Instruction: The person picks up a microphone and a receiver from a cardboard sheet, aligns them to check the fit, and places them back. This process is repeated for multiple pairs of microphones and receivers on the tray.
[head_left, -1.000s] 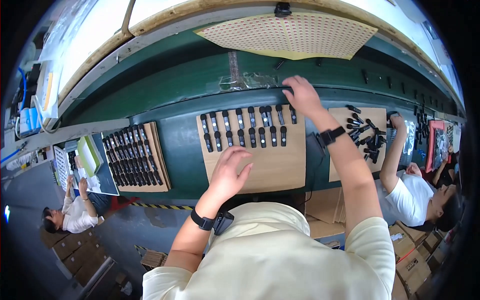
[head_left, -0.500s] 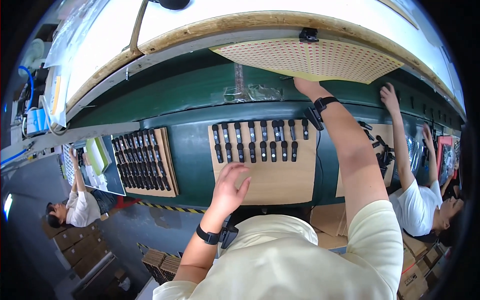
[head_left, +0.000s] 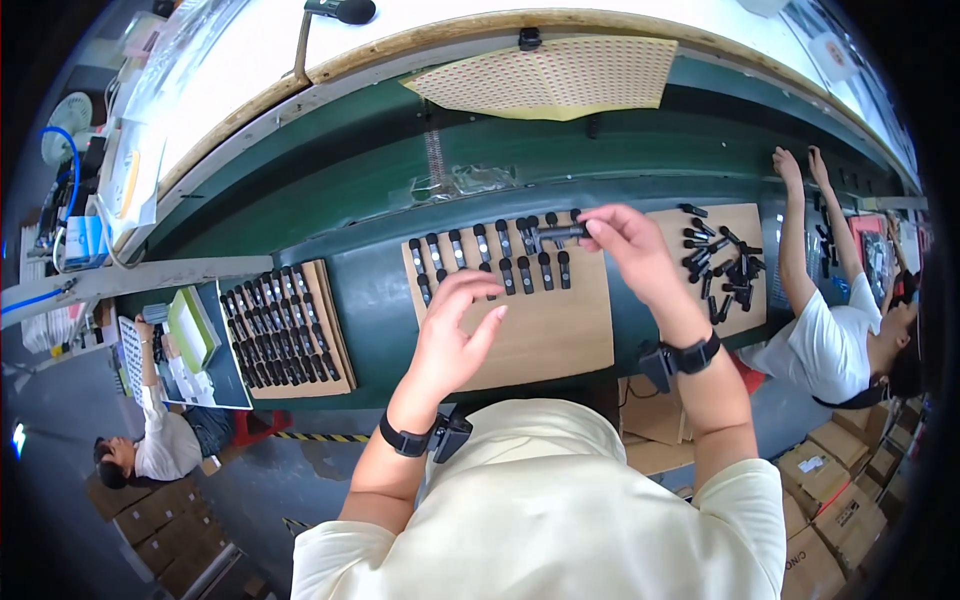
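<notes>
My right hand (head_left: pixel 638 252) pinches a small black microphone (head_left: pixel 562 233) with a dark foam tip between thumb and fingers. It lies sideways above the right end of the upper row on a brown cardboard sheet (head_left: pixel 540 345). Two rows of similar microphones (head_left: pixel 481 242) stretch across the far half of that sheet. Over the sheet's left part hovers my left hand (head_left: pixel 442 335), empty, its thumb and fingers apart. It partly covers the nearer row at that end.
Left, a cardboard stack (head_left: pixel 345 365) carries several rows of microphones. Right, loose microphones (head_left: pixel 738 270) lie heaped on another cardboard sheet (head_left: pixel 735 215). A yellow sticker sheet (head_left: pixel 560 80) hangs from the shelf edge (head_left: pixel 440 52). People (head_left: pixel 840 340) work on both sides.
My right hand has come back from beneath the yellow sheet to above the rows, with a microphone in its fingers. My left hand stays open near the same place. The view has shifted.
</notes>
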